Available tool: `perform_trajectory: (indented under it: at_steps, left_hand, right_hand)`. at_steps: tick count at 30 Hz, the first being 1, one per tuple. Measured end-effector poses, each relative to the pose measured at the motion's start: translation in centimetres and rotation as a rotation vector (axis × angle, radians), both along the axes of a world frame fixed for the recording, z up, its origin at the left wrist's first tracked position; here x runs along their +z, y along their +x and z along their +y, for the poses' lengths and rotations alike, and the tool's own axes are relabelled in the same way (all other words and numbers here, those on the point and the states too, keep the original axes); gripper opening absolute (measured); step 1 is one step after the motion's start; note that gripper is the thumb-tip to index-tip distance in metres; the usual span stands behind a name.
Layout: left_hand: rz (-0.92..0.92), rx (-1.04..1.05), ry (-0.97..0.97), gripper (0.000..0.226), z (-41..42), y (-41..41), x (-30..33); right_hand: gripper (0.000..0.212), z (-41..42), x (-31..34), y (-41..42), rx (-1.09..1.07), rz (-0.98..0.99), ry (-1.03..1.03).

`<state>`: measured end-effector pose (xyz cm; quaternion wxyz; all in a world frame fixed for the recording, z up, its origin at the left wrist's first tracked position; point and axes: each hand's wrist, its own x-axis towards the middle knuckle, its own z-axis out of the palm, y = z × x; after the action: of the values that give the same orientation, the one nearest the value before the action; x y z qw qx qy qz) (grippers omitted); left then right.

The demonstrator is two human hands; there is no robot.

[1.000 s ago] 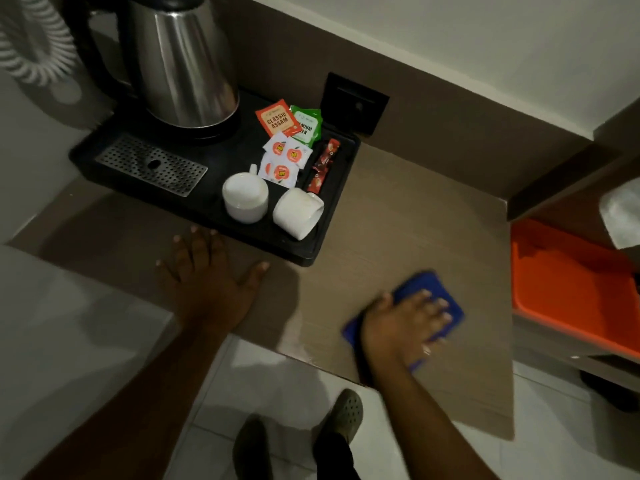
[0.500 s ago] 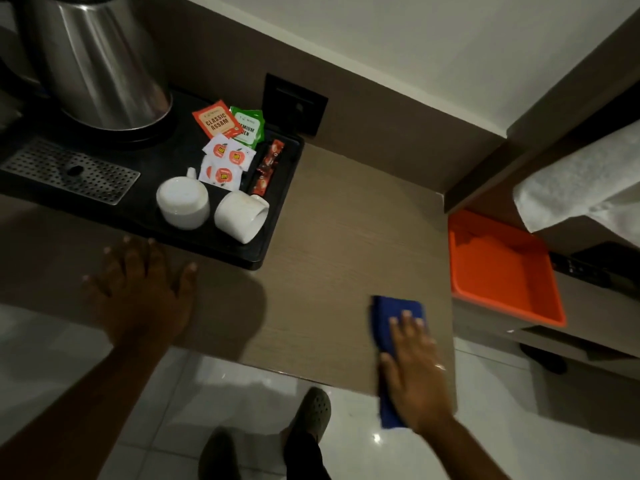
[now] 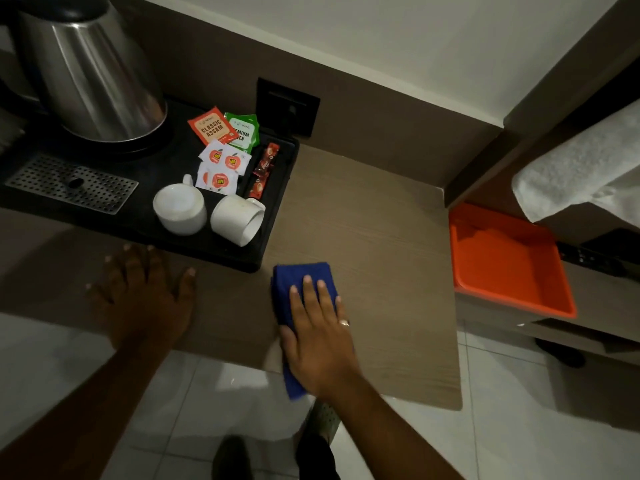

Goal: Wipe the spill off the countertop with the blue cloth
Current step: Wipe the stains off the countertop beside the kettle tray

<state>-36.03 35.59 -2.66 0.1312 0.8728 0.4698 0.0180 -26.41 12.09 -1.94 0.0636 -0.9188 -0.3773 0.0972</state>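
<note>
head view: the right hand [image 3: 320,341] presses flat, fingers spread, on the blue cloth [image 3: 300,292], which lies at the near edge of the countertop [image 3: 374,237] and hangs over it. bare wood stretches right and far of the cloth. the left hand [image 3: 145,292] rests open and flat, gripping nothing, just near the black tray [image 3: 273,216], which holds a kettle [image 3: 93,74], two cups [image 3: 180,207] and sachets [image 3: 221,168]. an orange bin [image 3: 509,261] sits at right.
</note>
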Motion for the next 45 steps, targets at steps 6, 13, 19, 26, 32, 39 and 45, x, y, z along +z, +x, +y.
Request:
perform_trajectory:
  at_steps: [6,13,19,26,32,39,45]
  left_hand:
    - [0.021,-0.006,-0.024,0.086,0.3,0.0,0.1]
    - [0.042,0.013,0.003,0.083,0.0,0.1,0.2]
    - [0.043,0.03,0.006,0.082,-0.2,0.3,0.7]
    - [0.067,0.023,0.004,0.082,0.1,0.2,0.3]
    - [0.083,0.057,-0.026,0.083,0.0,0.4,0.8]
    - [0.054,0.035,-0.066,0.085,-1.5,1.3,1.6]
    - [0.06,0.076,-0.035,0.083,0.2,0.4,0.9]
  right_hand:
    - [0.063,-13.1,0.5,7.2,-0.234,0.042,-0.031]
    - [0.067,-5.9,0.4,18.6,-0.873,0.013,-0.02]
    - [0.068,6.7,0.1,15.9,-0.45,0.02,-0.006]
    - [0.062,-6.4,1.5,21.7,0.192,0.025,-0.019]
    - [0.066,-1.8,-0.1,28.2,-0.811,-0.009,0.003]
    - [0.067,9.3,0.8,27.1,-0.878,0.007,-0.005]
    - [0.067,7.9,0.9,21.8,0.117,0.025,-0.012]
